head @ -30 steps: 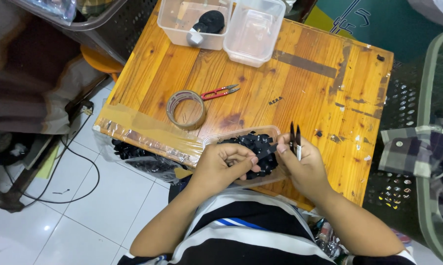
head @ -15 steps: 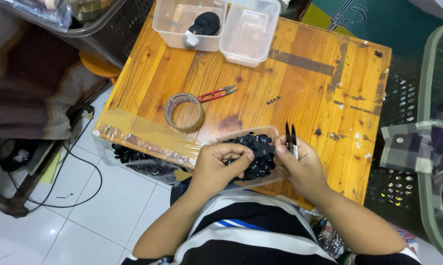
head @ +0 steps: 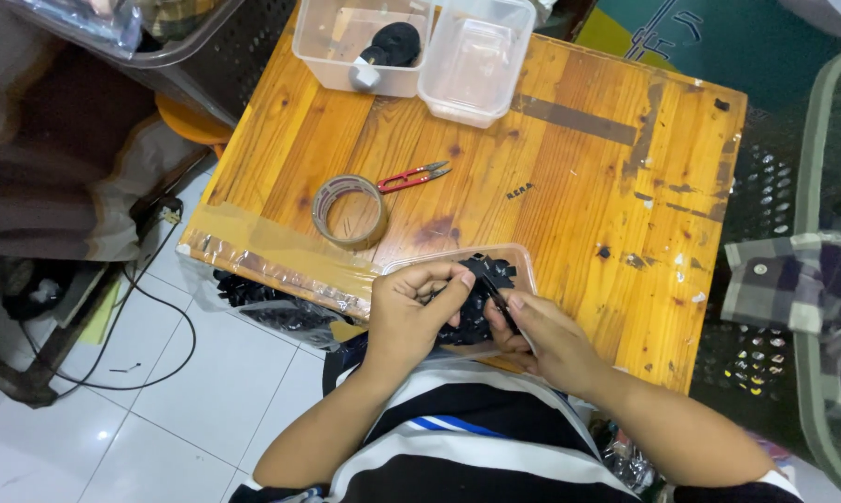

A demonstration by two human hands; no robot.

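**Hand Positions Over the Parts Tray**

Left hand pinches one small black part above the clear tray, lower centre, keeping spares within reach. Right hand grips black snips beside it, blades angled toward the part.

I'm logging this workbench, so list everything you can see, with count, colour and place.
wooden table: one, orange-brown, centre.
clear tubs: two, at the table's far edge; the left one holds a round black thing.
tape roll: one, brownish, left of the table's middle.
red-handled snips: one, lying just right of the tape roll.
clear tray: one, at the near edge, holding small black parts.
plaid cloth: one, grey and white, over a basket on the right.
black cable: one, on the white tiled floor, left.
left hand: over the tray, fingers among the black parts.
right hand: holding dark snips over the tray.
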